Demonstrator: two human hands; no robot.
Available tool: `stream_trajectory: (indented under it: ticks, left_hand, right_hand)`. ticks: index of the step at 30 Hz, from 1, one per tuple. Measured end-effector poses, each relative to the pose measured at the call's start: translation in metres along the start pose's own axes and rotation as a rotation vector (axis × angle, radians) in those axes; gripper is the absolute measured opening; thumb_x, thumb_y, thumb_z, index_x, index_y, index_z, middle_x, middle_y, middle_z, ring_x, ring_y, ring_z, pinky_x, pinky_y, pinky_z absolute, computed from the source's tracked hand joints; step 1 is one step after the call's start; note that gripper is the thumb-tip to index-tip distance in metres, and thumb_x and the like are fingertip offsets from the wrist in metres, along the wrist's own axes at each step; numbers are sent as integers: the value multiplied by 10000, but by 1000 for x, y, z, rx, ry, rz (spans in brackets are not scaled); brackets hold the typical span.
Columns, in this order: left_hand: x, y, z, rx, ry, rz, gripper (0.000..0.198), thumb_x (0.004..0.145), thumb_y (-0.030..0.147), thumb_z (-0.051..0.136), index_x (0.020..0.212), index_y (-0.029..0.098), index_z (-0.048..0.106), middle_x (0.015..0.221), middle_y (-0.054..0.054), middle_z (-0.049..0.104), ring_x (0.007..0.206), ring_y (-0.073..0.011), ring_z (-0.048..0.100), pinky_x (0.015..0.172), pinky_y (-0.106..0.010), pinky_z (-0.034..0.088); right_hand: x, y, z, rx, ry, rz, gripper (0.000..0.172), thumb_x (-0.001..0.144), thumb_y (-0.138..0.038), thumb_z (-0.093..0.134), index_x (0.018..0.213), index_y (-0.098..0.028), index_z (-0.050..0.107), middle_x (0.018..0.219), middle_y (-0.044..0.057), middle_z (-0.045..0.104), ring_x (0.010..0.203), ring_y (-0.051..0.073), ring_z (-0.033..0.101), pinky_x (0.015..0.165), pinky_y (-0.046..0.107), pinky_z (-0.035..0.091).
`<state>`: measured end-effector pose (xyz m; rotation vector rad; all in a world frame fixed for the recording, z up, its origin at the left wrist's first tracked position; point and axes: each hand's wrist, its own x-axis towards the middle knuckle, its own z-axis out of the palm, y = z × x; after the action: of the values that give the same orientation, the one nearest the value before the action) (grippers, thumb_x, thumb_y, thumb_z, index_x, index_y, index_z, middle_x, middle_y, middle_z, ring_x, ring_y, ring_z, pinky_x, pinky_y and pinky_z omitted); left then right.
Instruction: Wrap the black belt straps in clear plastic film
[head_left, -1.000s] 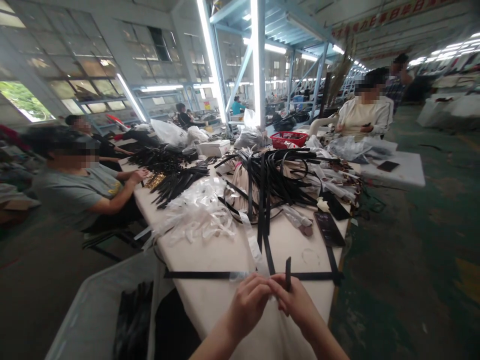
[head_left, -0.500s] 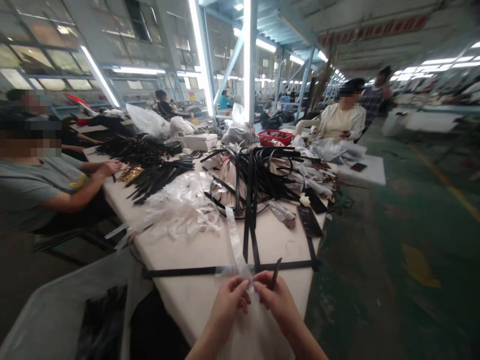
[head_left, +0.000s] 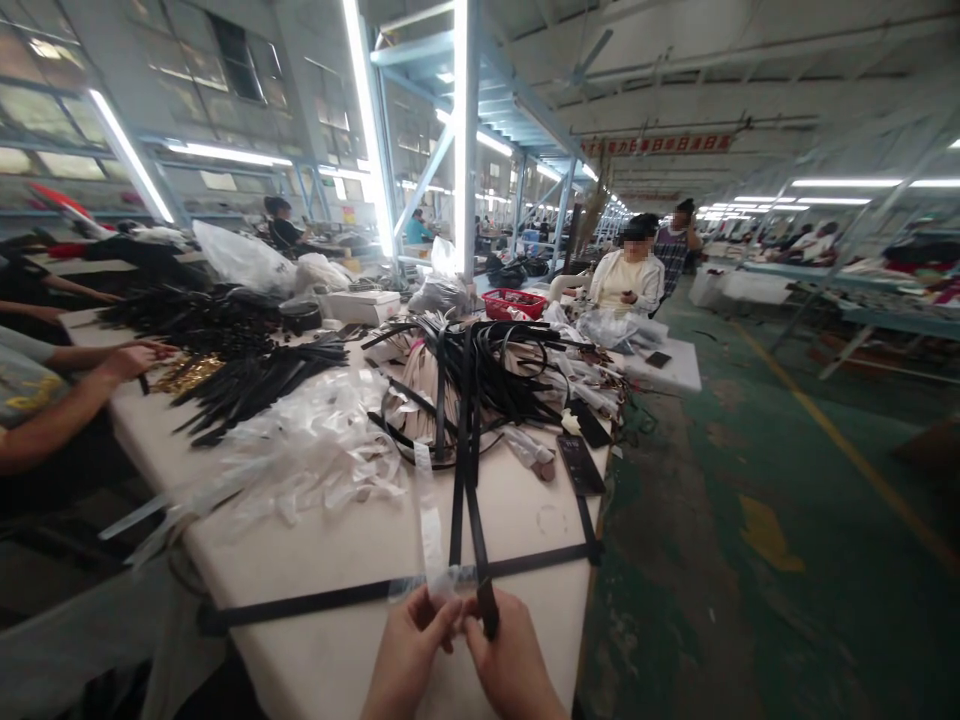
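My left hand (head_left: pixel 412 640) is closed in a pinch near the table's front edge, at the lower end of a clear plastic strip (head_left: pixel 430 525). Its fingertips meet those of my right hand (head_left: pixel 514 645), which is closed too. Out of the right fist sticks a short, flat black strip (head_left: pixel 487 606); whether it is a strap end or a tool I cannot tell. Just beyond the hands, two long black straps (head_left: pixel 466 490) run back to a heap of black straps (head_left: pixel 499 365). The fingers partly hide what lies between them.
Black tape (head_left: pixel 300 603) crosses the table (head_left: pixel 300 660). Crumpled plastic strips (head_left: pixel 322 440) and black strips (head_left: pixel 255 385) lie left, a phone (head_left: pixel 580 465) right. A red basket (head_left: pixel 514 303) stands behind. One co-worker's hands (head_left: pixel 135 360) work at the left; another person sits at the far right.
The view has swung to the right, so the scene sits further left. Both hands stay together at the plastic strip; the black strip in my right hand has tipped over.
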<state>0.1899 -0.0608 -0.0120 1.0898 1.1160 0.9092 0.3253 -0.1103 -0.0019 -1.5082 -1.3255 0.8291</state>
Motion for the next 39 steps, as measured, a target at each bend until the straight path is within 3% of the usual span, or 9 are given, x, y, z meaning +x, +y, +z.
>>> stream_trajectory:
  ticks: [6,9,13,16,20,23,28,33,39]
  left_hand:
    - [4,-2,-3,-108,61,48,338,647,468,856,764,185,714,683,-11,657,571,-137,533,563,-246,450]
    - [-1,-4,2,-194,-39,-10,345,699,443,830,890,165,759,728,-34,674,604,-138,541,585,-249,442]
    - [-5,-7,7,-297,-129,-60,288,722,406,827,806,137,769,695,-52,667,613,-132,550,598,-245,441]
    - [-3,-8,7,-415,-59,-109,266,703,372,851,752,132,748,724,-58,679,647,-133,593,651,-254,485]
    - [4,-2,6,-547,107,-180,300,645,363,893,747,143,714,748,-44,692,686,-134,641,660,-244,517]
    - [8,5,7,-585,178,-183,317,635,358,900,765,151,698,758,-38,704,673,-132,655,660,-249,539]
    - [11,14,14,-620,209,-179,307,657,334,892,802,141,702,837,-79,743,728,-159,694,710,-275,572]
    - [11,17,21,-601,211,-160,325,648,344,897,808,126,714,838,-90,750,731,-174,706,746,-300,587]
    - [8,20,21,-566,186,-163,317,657,345,890,810,116,732,857,-107,755,756,-184,711,756,-294,579]
  right_hand:
    - [6,12,3,141,-75,132,278,888,-415,603,768,-179,689,686,35,694,603,176,630,558,252,467]
    - [8,11,0,204,-85,186,397,889,-531,592,764,-165,682,682,49,688,579,167,611,515,245,450]
    - [10,7,-6,219,-82,187,452,898,-564,576,716,-159,657,635,44,659,552,153,580,504,249,438]
    - [7,6,-8,289,-71,201,415,855,-577,636,844,-162,648,665,12,625,535,132,550,479,240,449]
    - [-7,-1,-11,576,-112,314,477,879,-636,562,1084,-206,534,779,-34,569,446,69,447,425,241,499]
    - [-20,-6,-11,650,-235,369,468,925,-652,467,966,-189,520,661,-50,561,351,54,397,378,232,474]
    - [-29,-8,1,655,-344,447,518,911,-690,445,856,-179,510,540,-35,582,302,97,470,372,242,467]
    - [-27,-8,12,608,-331,492,547,882,-720,459,842,-178,516,511,-39,580,284,104,474,359,236,459]
    - [-23,-5,10,609,-327,499,539,887,-714,447,847,-180,515,499,-44,576,276,103,465,348,225,441]
